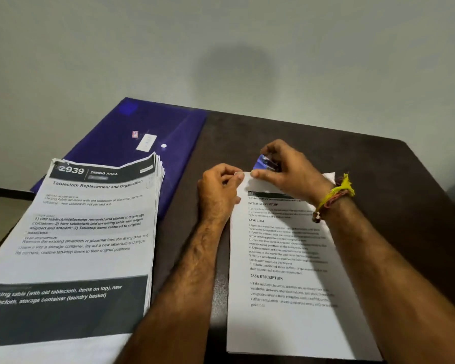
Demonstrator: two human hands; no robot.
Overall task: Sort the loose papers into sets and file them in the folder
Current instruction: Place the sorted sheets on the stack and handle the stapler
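Observation:
A thin set of printed pages lies on the dark table in front of me. My left hand pinches its top left corner. My right hand grips a small blue object, seemingly a stapler, right at that same corner. A thick stack of papers headed "Tablecloth Replacement and Organization" lies to the left. Behind it lies a purple folder, closed, partly covered by the stack.
The dark table ends at a pale wall at the back and drops off at the right edge. Threads are tied round my right wrist. The paper stack overhangs the table's left edge.

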